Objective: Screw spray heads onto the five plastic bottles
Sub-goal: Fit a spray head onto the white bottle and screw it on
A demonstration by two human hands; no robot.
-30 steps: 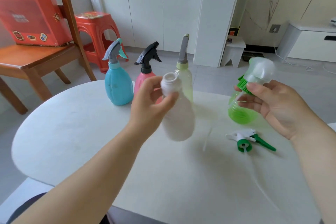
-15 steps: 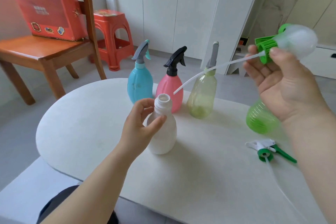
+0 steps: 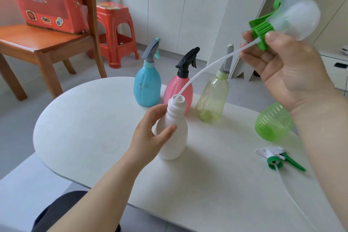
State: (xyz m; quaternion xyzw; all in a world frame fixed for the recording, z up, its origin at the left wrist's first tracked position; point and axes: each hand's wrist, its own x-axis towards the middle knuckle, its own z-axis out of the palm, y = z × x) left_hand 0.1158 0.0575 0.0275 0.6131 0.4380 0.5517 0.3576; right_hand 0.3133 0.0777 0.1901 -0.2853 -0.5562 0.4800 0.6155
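My left hand (image 3: 148, 135) grips the neck of a white bottle (image 3: 174, 137) that stands uncapped on the white table (image 3: 84, 118). High at the right, my right hand (image 3: 288, 66) holds a spray head with a green collar and clear dome (image 3: 282, 19). Its white tube (image 3: 207, 69) curves down, and the tip sits in the white bottle's mouth. Behind stand a blue bottle (image 3: 147, 86), a pink bottle (image 3: 178, 84) and a pale yellow bottle (image 3: 212, 98), each with a spray head on. A green bottle (image 3: 273, 124) is partly hidden by my right arm.
A loose white and green trigger spray head (image 3: 276, 158) lies on the table at the right, its tube trailing toward the near edge. A wooden chair (image 3: 47, 43) with a red box (image 3: 45, 0) and a red stool (image 3: 114, 32) stand beyond the table at the left.
The white bottle went from lifted and tilted to standing on the table. My right hand rose with the spray head, and the tube's tip came down into the bottle's mouth.
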